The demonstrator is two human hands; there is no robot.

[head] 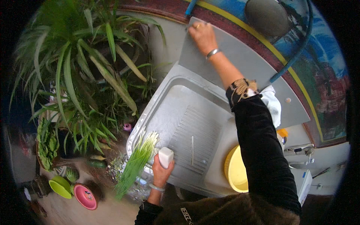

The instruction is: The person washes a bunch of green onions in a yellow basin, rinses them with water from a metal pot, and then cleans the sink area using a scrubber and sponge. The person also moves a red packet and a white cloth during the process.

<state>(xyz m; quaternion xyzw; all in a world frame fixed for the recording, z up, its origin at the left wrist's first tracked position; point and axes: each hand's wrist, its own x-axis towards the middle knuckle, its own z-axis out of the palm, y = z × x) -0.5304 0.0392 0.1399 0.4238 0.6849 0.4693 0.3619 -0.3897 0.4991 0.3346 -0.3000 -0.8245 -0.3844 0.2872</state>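
Note:
My left hand (161, 172) grips a small white block-shaped object (166, 157) at the near left rim of a metal sink (152, 112). Beside that hand, a bunch of long green chives or thin scallions (137, 163) lies across the rim, pale ends over the basin. My right hand (203, 36) reaches far forward, its fingers curled at the upper left corner of a grey backsplash panel (239, 53). Whether those fingers hold anything is hidden. A thin pale stick (192, 150) rests on the ribbed slope of the sink.
A yellow basin (233, 171) stands in the sink's right side, partly behind my right sleeve. White cloth (271, 105) hangs by the panel, near a blue hose (295, 60). Leafy plants (84, 70) crowd the left. A green bowl (60, 187) and pink basin (84, 197) sit on the floor.

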